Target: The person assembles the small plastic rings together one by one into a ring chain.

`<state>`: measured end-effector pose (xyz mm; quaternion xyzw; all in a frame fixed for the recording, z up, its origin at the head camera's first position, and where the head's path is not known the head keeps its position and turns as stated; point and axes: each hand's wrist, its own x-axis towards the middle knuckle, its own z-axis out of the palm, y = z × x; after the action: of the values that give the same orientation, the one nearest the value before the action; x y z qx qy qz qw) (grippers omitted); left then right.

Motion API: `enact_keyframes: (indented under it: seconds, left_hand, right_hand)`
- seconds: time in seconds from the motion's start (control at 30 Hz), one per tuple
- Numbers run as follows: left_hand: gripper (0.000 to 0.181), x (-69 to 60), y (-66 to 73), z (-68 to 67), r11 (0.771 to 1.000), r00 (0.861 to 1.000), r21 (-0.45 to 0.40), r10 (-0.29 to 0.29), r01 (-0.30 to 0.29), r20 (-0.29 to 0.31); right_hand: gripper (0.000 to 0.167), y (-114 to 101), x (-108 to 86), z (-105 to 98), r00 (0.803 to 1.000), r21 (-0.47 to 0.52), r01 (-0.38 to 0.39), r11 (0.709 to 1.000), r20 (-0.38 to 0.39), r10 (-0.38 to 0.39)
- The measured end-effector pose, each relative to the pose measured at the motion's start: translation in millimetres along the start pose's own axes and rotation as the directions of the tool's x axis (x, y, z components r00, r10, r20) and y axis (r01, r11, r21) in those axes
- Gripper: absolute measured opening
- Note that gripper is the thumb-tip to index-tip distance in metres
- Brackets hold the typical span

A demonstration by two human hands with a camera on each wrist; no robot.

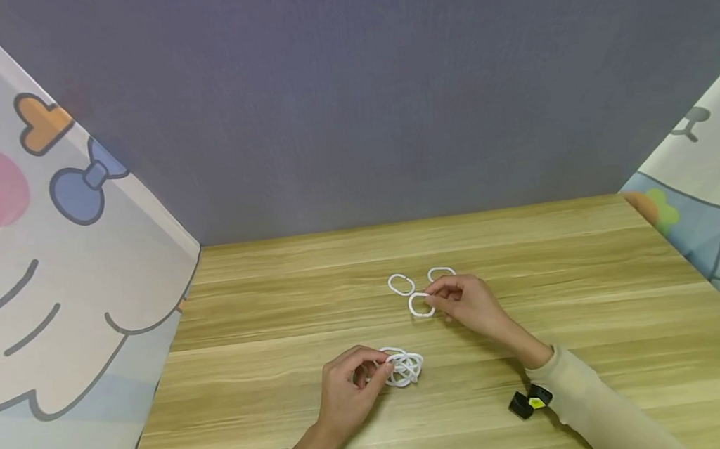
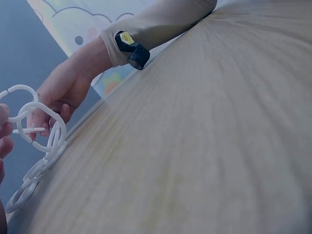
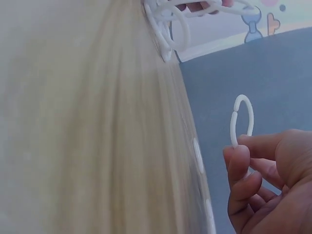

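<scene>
My right hand [image 1: 470, 304] pinches one white oval ring [image 1: 412, 308] between thumb and fingertips, lifted off the table. A small gap shows in the side of that split ring [image 3: 251, 114] in the right wrist view. Nearer the front, my left hand [image 1: 349, 389] pinches a bunch of linked white rings [image 1: 412, 368] at its edge. In the left wrist view the linked rings [image 2: 61, 127] hang down in a chain from the fingers to the tabletop. Two more loose white rings lie beyond the right hand, one at the left [image 1: 392, 289] and one at the right [image 1: 441, 269].
The wood-grain table [image 1: 265, 309] runs back to a grey panel [image 1: 389, 109]. Side panels with cartoon prints [image 1: 53, 277] stand left and right. A black wrist device [image 1: 521, 405] with a yellow label sits on the right sleeve.
</scene>
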<state>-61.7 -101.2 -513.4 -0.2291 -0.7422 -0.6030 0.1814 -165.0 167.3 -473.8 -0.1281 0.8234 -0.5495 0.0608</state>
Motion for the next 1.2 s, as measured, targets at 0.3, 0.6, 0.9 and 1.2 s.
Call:
enact_keyframes:
  seconds: [0.3,0.6,0.9,1.2]
  left_hand:
    - [0.022,1.0,-0.3,0.5,1.0,1.0,0.007,0.015,-0.015,-0.005]
    - [0.022,0.6,-1.3,0.3,1.0,1.0,0.008,0.007,-0.007,0.0]
    - [0.021,-0.3,-1.9,-0.4,1.0,1.0,-0.009,0.003,-0.003,0.005]
    - [0.021,0.1,-2.6,-0.6,1.0,1.0,0.001,0.026,-0.026,0.001]
  right_hand:
    - [0.009,-13,-9.7,5,0.997,-0.022,0.074,0.997,0.01,-0.073]
    - [0.01,-25,-18.6,7,0.994,-0.021,0.102,0.995,0.045,-0.101]
    - [0.012,-39,-28.7,12,0.987,0.014,0.152,0.988,0.048,-0.152]
    - [0.013,-43,-34.9,18,0.974,-0.006,0.22,0.975,0.057,-0.22]
